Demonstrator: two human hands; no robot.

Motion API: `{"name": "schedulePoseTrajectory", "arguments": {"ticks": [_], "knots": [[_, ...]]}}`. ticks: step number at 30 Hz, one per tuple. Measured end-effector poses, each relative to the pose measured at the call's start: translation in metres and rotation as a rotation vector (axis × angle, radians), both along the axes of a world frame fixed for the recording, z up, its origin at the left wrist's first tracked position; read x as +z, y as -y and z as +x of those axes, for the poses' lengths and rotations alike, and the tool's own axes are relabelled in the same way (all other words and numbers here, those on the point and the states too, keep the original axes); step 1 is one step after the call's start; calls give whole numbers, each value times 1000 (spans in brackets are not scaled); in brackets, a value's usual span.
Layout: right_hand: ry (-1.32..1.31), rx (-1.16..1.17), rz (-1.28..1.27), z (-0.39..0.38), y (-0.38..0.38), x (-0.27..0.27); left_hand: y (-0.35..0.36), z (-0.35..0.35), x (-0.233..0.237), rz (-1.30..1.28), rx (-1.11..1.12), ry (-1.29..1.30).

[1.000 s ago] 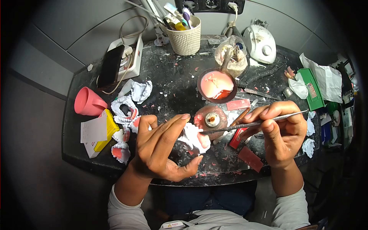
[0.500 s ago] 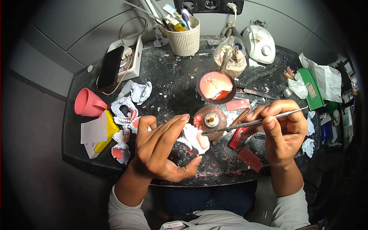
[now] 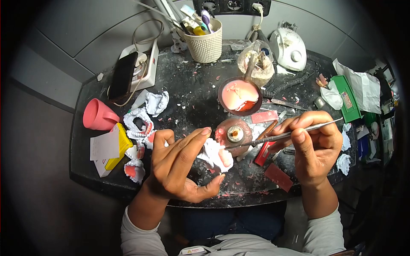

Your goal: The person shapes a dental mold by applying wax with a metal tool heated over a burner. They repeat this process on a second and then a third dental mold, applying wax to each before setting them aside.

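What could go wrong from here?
The white cast sits between spread fingertips of the left hand, so it might slip. The right hand's metal carving tool has its tip at the cast and could gouge the pink wax. A sleeve might catch the loose wax sheet.

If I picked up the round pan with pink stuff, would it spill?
Maybe! The pan could tip in your grip, since its handle sticks out one side. The shiny red patch looks runny, so it might slosh. The paler pink part looks thicker and would probably move less.
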State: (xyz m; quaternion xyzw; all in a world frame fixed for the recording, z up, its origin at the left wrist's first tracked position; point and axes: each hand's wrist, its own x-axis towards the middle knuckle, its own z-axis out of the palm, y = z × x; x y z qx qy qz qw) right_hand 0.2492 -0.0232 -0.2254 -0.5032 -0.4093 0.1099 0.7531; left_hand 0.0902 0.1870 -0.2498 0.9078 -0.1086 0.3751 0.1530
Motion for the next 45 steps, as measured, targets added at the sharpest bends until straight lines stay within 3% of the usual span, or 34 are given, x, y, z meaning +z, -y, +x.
{"name": "schedulePoseTrajectory", "arguments": {"ticks": [13,20,33,37,39,44,45], "knots": [[-15,39,53,-1,0,-5,2,-2,1,-10,-3,-42],[-69,-206,1,17,3,2,6,-7,3,-47,-51,47],[-101,-268,-36,20,2,3,2,-13,6,-64,-87,86],[-105,-281,-56,23,1,6,-4,-2,4,-58,72,129],[-127,-274,-198,25,1,7,-7,4,-1,-73,94,122],[-209,-286,-243,35,3,-1,-10,8,-11,-238,117,75],[-202,-240,-366,39,6,1,-12,8,-16,-292,114,68]]}}
